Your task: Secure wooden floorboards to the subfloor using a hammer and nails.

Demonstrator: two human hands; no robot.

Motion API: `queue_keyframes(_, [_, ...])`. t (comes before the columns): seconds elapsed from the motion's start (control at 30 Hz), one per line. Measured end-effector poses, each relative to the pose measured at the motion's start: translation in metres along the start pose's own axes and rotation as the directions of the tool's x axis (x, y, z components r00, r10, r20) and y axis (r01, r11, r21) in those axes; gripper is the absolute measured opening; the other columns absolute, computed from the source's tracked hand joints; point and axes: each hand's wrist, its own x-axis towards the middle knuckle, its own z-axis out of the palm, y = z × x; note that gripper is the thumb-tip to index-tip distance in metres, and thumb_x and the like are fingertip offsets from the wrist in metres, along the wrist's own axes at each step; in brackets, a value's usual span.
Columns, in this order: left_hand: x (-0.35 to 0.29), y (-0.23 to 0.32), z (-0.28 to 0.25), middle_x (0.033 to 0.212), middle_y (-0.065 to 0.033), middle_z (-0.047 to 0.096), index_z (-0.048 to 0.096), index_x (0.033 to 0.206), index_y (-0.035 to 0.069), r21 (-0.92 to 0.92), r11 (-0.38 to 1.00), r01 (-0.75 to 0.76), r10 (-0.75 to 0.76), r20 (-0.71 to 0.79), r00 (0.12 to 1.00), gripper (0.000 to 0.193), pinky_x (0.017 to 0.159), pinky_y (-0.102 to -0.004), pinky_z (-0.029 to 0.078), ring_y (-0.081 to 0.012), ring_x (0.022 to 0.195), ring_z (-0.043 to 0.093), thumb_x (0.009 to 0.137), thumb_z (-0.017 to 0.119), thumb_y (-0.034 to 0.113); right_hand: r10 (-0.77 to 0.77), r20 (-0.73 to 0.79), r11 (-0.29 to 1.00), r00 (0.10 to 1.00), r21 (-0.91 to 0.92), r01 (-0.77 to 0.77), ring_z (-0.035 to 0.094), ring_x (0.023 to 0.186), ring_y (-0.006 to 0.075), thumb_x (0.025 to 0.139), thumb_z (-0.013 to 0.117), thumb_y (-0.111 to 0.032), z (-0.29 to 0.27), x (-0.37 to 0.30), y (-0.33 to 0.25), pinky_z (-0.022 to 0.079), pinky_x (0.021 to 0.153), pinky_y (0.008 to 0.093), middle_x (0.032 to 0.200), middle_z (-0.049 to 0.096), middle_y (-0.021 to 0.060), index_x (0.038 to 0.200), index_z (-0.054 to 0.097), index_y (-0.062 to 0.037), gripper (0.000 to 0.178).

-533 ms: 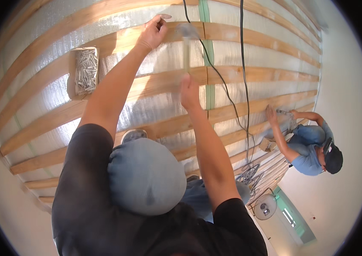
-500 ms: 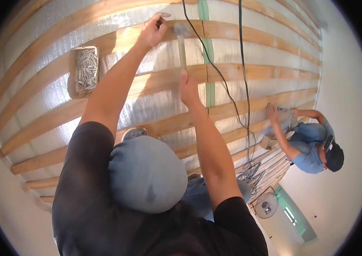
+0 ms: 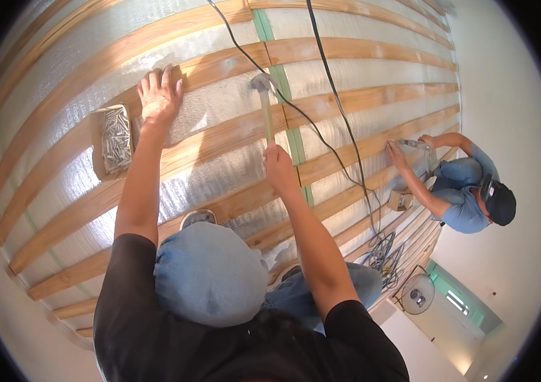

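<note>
My left hand (image 3: 160, 95) lies with fingers spread on a wooden batten (image 3: 210, 67), holding nothing. In my right hand (image 3: 279, 167) is a hammer (image 3: 267, 118), gripped by its pale handle. The hammer's metal head points away from me, above the silvery sheet (image 3: 232, 95) between two battens. Beside my left forearm, an open cardboard box (image 3: 98, 149) holds many small, pale, nail-like pins (image 3: 116, 137).
Black cables (image 3: 331, 83) run across the battens to a tangle (image 3: 385, 258) at the right. A co-worker (image 3: 464, 210) crouches there with a tool (image 3: 415, 144), near a small box (image 3: 400, 200). Beyond them stands a fan (image 3: 417, 294).
My left hand has moved left and nearer me, its fingers now spread on the batten. The hammer is still in my right hand, slightly lower in the view, which has shifted.
</note>
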Motion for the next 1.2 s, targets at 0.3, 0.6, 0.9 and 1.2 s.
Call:
queue_keyframes(0.3, [0.001, 0.012, -0.009, 0.142, -0.0157, 0.054, 0.054, 0.153, 0.023, -0.077, 0.997, 0.011, -0.005, 0.078, 0.997, 0.056, 0.116, -0.0534, 0.035, -0.0373, 0.132, 0.046, 0.103, 0.057, 0.049, 0.105, -0.031, 0.983, 0.994, 0.154, -0.099, 0.045, 0.051, 0.0101, 0.111, 0.043, -0.053, 0.005, 0.029, 0.031, 0.036, 0.045, 0.0293, 0.065, 0.051, 0.0006, 0.088, 0.059, -0.0059, 0.055])
queue_keyframes(0.6, [0.017, 0.008, 0.011, 0.144, -0.0145, 0.051, 0.049, 0.156, 0.024, 0.032, 0.999, 0.03, -0.034, 0.147, 0.989, 0.06, 0.118, -0.0546, 0.031, -0.0362, 0.134, 0.044, 0.104, 0.052, 0.053, 0.239, 0.018, 0.946, 0.971, 0.22, -0.237, 0.039, 0.044, 0.0088, 0.11, 0.043, -0.058, -0.009, 0.035, 0.03, 0.032, 0.039, 0.0286, 0.06, 0.043, -0.003, 0.09, 0.056, -0.0097, 0.054])
queue_keyframes(0.9, [-0.001, -0.014, -0.011, 0.156, -0.0167, 0.042, 0.04, 0.161, 0.019, -0.002, 1.0, 0.029, -0.029, 0.121, 0.992, 0.067, 0.122, -0.0555, 0.029, -0.0363, 0.146, 0.035, 0.106, 0.046, 0.057, 0.128, 0.158, 0.977, 0.979, 0.15, -0.152, 0.034, 0.041, 0.0081, 0.109, 0.041, -0.06, 0.005, 0.023, 0.054, 0.03, 0.036, 0.0282, 0.057, 0.038, -0.0055, 0.087, 0.052, -0.0129, 0.053])
queue_keyframes(1.2, [-0.073, -0.119, -0.117, 0.109, -0.0187, 0.075, 0.076, 0.108, 0.012, -0.193, 0.918, 0.345, -0.325, 0.128, 0.937, 0.02, 0.088, -0.0498, 0.061, -0.0406, 0.095, 0.075, 0.101, 0.064, 0.027, 0.35, 0.227, 0.873, 0.909, 0.272, -0.405, 0.033, 0.043, 0.0077, 0.109, 0.039, -0.061, -0.023, 0.002, -0.011, 0.031, 0.038, 0.0278, 0.059, 0.037, -0.005, 0.089, 0.049, -0.0117, 0.054])
